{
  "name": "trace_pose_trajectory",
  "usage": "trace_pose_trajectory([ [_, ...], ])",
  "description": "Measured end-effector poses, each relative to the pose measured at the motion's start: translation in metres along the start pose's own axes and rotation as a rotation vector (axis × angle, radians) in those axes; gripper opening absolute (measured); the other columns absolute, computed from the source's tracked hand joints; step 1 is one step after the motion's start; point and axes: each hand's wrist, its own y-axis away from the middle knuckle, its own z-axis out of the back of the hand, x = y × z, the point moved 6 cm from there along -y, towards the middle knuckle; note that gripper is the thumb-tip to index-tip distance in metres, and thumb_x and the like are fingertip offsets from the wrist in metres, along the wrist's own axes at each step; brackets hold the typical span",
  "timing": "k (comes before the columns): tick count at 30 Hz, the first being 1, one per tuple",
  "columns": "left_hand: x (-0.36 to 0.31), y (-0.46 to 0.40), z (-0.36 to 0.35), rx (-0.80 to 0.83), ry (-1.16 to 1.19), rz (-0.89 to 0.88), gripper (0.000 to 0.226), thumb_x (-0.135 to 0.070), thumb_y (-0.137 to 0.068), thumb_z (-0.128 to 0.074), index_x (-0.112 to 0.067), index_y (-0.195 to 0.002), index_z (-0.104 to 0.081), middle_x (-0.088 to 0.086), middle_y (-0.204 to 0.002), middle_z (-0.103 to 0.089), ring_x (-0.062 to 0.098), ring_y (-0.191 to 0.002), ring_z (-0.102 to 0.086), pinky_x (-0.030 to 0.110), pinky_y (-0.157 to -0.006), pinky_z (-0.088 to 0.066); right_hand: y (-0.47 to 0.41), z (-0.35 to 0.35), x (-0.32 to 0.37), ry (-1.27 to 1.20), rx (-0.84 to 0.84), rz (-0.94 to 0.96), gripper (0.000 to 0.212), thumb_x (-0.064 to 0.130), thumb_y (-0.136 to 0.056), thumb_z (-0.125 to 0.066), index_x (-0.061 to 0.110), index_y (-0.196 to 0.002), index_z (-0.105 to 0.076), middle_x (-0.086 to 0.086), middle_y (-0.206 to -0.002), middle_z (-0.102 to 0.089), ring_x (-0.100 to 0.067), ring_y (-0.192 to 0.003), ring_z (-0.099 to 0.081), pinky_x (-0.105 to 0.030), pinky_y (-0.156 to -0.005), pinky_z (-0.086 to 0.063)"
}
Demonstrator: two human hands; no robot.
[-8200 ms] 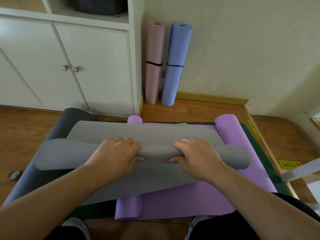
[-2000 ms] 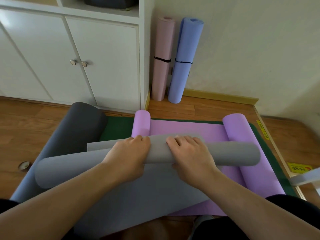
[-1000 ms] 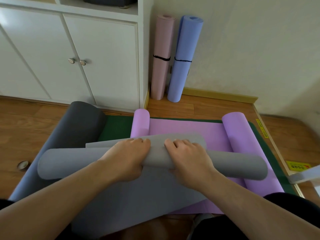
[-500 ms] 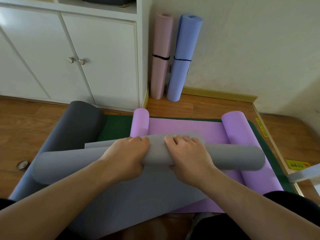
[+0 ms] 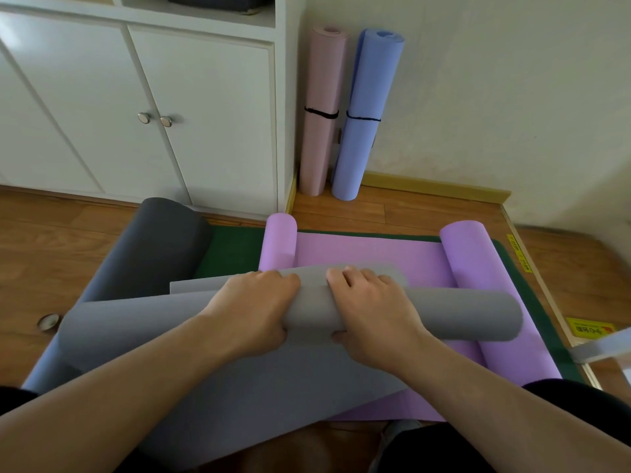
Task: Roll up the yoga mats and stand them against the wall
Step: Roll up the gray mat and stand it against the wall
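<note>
Across the purple mat (image 5: 375, 257) on the floor lies the half-rolled grey mat (image 5: 444, 315), soft, light and springy-looking. Left hand (image 5: 252, 312) and right hand (image 5: 372, 312) curl round its middle; gripping nearer the ends might keep it even.

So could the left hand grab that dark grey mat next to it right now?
Probably not yet. The left hand is busy gripping the light grey mat roll with the right hand. Nothing blocks the dark grey mat to its left, though.
</note>
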Motion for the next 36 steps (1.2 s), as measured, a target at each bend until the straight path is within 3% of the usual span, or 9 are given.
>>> trace_pose_trajectory([
  [3, -0.002, 0.005, -0.002, -0.016, 0.010, -0.026, 0.036, -0.039, -0.084, -0.063, -0.029, -0.116, -0.049, -0.007, -0.111, -0.063, 0.019, -0.102, -0.064, 0.032, -0.073, -0.043, 0.000, -0.002, 0.003, -0.014, 0.042, 0.012, 0.068, 0.037, -0.081, -0.078, 0.017, -0.135, -0.041, -0.006, -0.116, -0.064, -0.030, -0.098, -0.065, -0.039, -0.072, -0.044],
  [7, -0.011, 0.006, -0.006, -0.048, -0.025, -0.074, 0.041, -0.034, -0.081, -0.068, -0.023, -0.117, -0.051, -0.002, -0.111, -0.065, 0.025, -0.102, -0.067, 0.041, -0.086, -0.056, 0.001, 0.001, -0.001, -0.085, 0.091, -0.016, 0.056, 0.039, -0.080, -0.073, 0.020, -0.123, -0.043, -0.004, -0.108, -0.066, -0.031, -0.092, -0.067, -0.039, -0.069, -0.048],
  [10, -0.009, 0.005, -0.010, 0.022, -0.005, -0.032, 0.038, -0.035, -0.086, -0.064, -0.025, -0.119, -0.048, -0.004, -0.116, -0.063, 0.023, -0.107, -0.065, 0.037, -0.085, -0.054, 0.003, 0.001, 0.000, -0.109, 0.054, 0.025, 0.061, 0.041, -0.077, -0.077, 0.022, -0.124, -0.043, -0.002, -0.108, -0.065, -0.028, -0.094, -0.065, -0.039, -0.072, -0.050],
  [13, 0.001, 0.001, -0.008, 0.044, 0.041, 0.025, 0.033, -0.038, -0.083, -0.064, -0.030, -0.112, -0.050, -0.005, -0.110, -0.065, 0.021, -0.099, -0.065, 0.034, -0.073, -0.048, 0.002, -0.003, 0.003, -0.043, 0.016, 0.053, 0.078, 0.045, -0.067, -0.088, 0.021, -0.129, -0.046, -0.002, -0.112, -0.066, -0.026, -0.097, -0.065, -0.040, -0.076, -0.051],
  [18, -0.007, 0.005, -0.008, -0.031, 0.038, -0.073, 0.040, -0.038, -0.081, -0.067, -0.029, -0.116, -0.051, -0.007, -0.113, -0.064, 0.020, -0.103, -0.064, 0.036, -0.085, -0.053, 0.001, -0.002, 0.000, -0.067, 0.071, 0.011, 0.058, 0.038, -0.081, -0.073, 0.019, -0.127, -0.044, -0.004, -0.110, -0.066, -0.031, -0.096, -0.065, -0.039, -0.069, -0.044],
  [21, -0.012, 0.005, -0.010, -0.018, -0.024, -0.094, 0.047, -0.037, -0.082, -0.068, -0.025, -0.122, -0.048, -0.004, -0.116, -0.064, 0.024, -0.105, -0.065, 0.041, -0.087, -0.056, 0.001, -0.002, -0.004, -0.106, 0.115, 0.003, 0.050, 0.041, -0.080, -0.071, 0.022, -0.119, -0.045, -0.003, -0.106, -0.065, -0.031, -0.093, -0.066, -0.040, -0.071, -0.051],
  [27, 0.000, 0.000, -0.012, 0.088, 0.013, -0.009, 0.038, -0.038, -0.084, -0.065, -0.029, -0.117, -0.049, -0.004, -0.115, -0.065, 0.023, -0.104, -0.066, 0.037, -0.080, -0.054, -0.001, -0.005, -0.001, -0.083, 0.068, 0.037, 0.083, 0.049, -0.073, -0.083, 0.022, -0.139, -0.042, -0.002, -0.129, -0.060, -0.027, -0.113, -0.060, -0.042, -0.092, -0.049],
  [30, 0.004, 0.001, -0.009, 0.079, 0.038, -0.005, 0.039, -0.041, -0.081, -0.065, -0.031, -0.115, -0.049, -0.005, -0.113, -0.065, 0.021, -0.102, -0.065, 0.036, -0.079, -0.054, -0.002, -0.004, 0.001, -0.060, 0.070, 0.034, 0.072, 0.042, -0.081, -0.077, 0.021, -0.139, -0.039, -0.004, -0.126, -0.063, -0.029, -0.109, -0.062, -0.042, -0.084, -0.050],
  [36, -0.009, 0.004, -0.007, -0.031, -0.020, -0.057, 0.043, -0.038, -0.083, -0.066, -0.024, -0.120, -0.048, -0.003, -0.114, -0.065, 0.024, -0.105, -0.065, 0.040, -0.085, -0.056, -0.002, 0.000, -0.005, -0.093, 0.124, -0.007, 0.052, 0.040, -0.079, -0.071, 0.023, -0.120, -0.044, -0.003, -0.108, -0.066, -0.031, -0.093, -0.066, -0.040, -0.070, -0.048],
])
